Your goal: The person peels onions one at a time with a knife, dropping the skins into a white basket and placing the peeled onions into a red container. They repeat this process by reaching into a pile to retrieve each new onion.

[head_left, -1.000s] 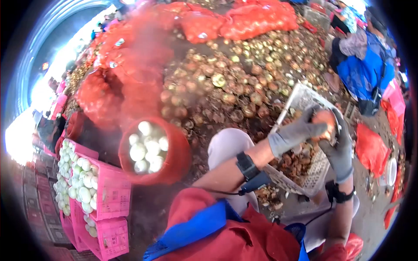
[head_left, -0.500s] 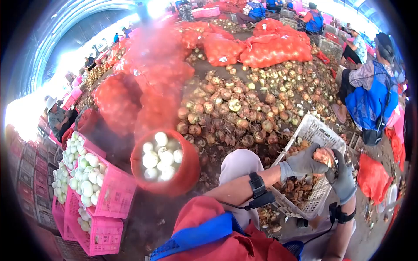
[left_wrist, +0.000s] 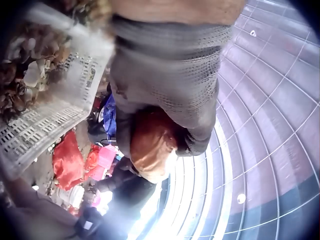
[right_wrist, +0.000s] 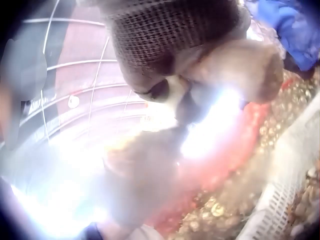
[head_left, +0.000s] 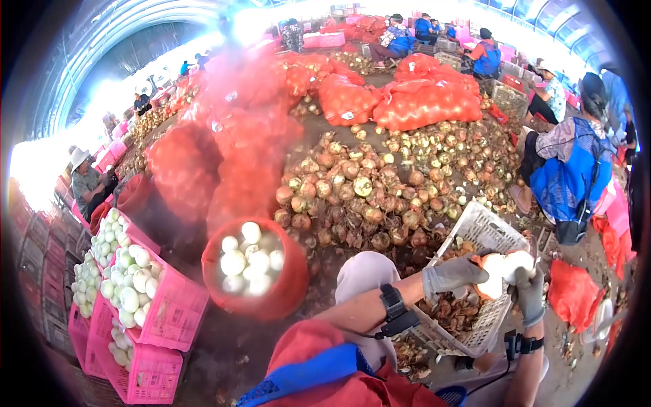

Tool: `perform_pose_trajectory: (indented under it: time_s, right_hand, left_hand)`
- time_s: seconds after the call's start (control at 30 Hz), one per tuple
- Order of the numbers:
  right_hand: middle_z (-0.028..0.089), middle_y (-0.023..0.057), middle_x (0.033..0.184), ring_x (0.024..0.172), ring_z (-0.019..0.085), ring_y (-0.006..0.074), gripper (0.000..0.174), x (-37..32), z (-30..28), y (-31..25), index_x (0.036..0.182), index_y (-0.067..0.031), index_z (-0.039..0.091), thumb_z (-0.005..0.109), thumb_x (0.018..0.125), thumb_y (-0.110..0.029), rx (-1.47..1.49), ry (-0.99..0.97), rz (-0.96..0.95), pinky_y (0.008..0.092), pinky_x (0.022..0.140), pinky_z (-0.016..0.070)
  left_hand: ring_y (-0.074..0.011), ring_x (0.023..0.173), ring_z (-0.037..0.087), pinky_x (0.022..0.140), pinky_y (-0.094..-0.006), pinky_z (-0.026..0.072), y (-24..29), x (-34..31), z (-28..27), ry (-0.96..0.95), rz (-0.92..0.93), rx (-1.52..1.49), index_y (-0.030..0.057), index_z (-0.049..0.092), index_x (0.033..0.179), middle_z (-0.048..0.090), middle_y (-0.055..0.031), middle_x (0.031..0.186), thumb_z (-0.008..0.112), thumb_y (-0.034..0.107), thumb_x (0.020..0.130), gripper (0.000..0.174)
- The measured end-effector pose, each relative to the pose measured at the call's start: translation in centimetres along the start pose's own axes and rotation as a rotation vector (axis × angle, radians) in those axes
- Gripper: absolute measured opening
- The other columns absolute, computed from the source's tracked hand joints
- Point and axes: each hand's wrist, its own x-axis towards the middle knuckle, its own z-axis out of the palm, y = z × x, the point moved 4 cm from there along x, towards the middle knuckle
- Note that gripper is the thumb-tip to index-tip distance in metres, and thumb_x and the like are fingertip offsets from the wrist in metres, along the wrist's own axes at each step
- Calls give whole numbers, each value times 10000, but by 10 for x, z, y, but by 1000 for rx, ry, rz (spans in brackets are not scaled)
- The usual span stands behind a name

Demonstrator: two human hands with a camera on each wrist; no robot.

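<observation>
Both gloved hands hold one onion over a white plastic crate on my lap. The onion shows mostly white, with a little brown skin at its lower left. My left hand grips it from the left, and in the left wrist view the onion sits brown-skinned in that grey glove. My right hand curls round it from the right. The right wrist view is glare-washed; only the grey glove is plain. Brown peelings fill the crate.
A red tub of peeled white onions stands to my left, with pink crates of peeled onions beyond it. A big heap of unpeeled onions and red mesh sacks lie ahead. A person in blue sits at right.
The onion between my hands has gone from brown-skinned to mostly white as skin came off. My head has tilted up, showing more of the hall.
</observation>
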Motion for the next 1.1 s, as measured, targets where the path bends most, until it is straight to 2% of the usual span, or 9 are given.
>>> perform_pose_trajectory:
  time_s: [0.1, 0.17, 0.27, 0.33, 0.53, 0.63, 0.77, 0.83, 1.1]
  right_hand:
    - [578, 3, 625, 401, 482, 95, 350, 0, -4, 4, 1066, -51, 641, 552, 1027, -387, 395, 18, 77, 234, 341, 359]
    - [529, -20, 576, 358, 404, 96, 451, 10, -7, -1, 968, -62, 646, 485, 1035, -478, 630, 35, 137, 231, 319, 314]
    - [562, 5, 596, 409, 472, 92, 341, 14, -35, -2, 1014, -40, 648, 576, 1013, -373, 338, 107, 48, 226, 330, 333]
    - [667, 41, 765, 501, 545, 82, 271, 18, -26, 7, 1151, -18, 628, 659, 977, -224, -100, 121, 39, 222, 391, 403]
    - [707, 69, 1141, 638, 606, 64, 494, -20, 49, -59, 1467, -49, 503, 575, 1042, -291, 124, -89, 103, 214, 503, 451]
    - [706, 53, 1113, 700, 607, 74, 476, -10, 64, -51, 1430, -52, 532, 608, 1021, -284, 73, -50, 82, 238, 572, 473]
    - [693, 50, 1083, 926, 641, 108, 502, -1, 53, -24, 1367, 51, 550, 713, 940, -158, -53, 76, -23, 268, 779, 537]
    - [724, 133, 1057, 922, 678, 147, 524, -10, 59, -54, 1346, 66, 555, 728, 925, -193, -43, 169, -91, 306, 800, 553]
    - [716, 142, 1100, 979, 634, 136, 485, -12, 70, -54, 1293, 68, 568, 762, 904, -147, 59, 43, -220, 324, 855, 534]
  left_hand:
    - [-109, 835, 639, 688, -275, 539, -1, 1, -8, 1, -185, -205, -11, 574, 1308, 692, -19, 993, 588, 59, 900, 414]
    - [-182, 856, 675, 770, -330, 551, 16, 5, -22, 111, 440, 608, -25, 638, 1169, 724, -46, 997, 583, 27, 911, 270]
    - [-221, 956, 700, 925, -348, 534, 37, -2, -14, 212, 400, 416, -6, 678, 1114, 740, -89, 1080, 624, 27, 922, 202]
    - [-201, 1056, 681, 990, -334, 509, 35, 7, -11, -10, 247, -533, 23, 670, 1163, 725, -76, 1112, 639, 23, 929, 236]
    - [-134, 1217, 543, 1058, -309, 462, -14, 25, -29, 131, 335, -121, 52, 407, 1525, 565, -33, 1361, 703, 125, 976, 628]
    - [-152, 1226, 538, 1070, -312, 459, 23, -6, 1, 203, 72, 455, 75, 381, 1553, 551, -46, 1382, 683, 78, 968, 659]
    - [-211, 1125, 632, 930, -329, 554, -29, 24, -18, -122, 354, -234, 49, 334, 1554, 609, -98, 1307, 715, 194, 957, 723]
    - [-225, 1062, 690, 815, -316, 616, -31, 24, -34, 263, 245, 292, 52, 317, 1555, 652, -134, 1262, 721, 262, 961, 749]
    - [-200, 1029, 686, 885, -348, 557, -29, 33, -37, 338, 161, 268, -13, 572, 1326, 690, -113, 1179, 550, 435, 1032, 536]
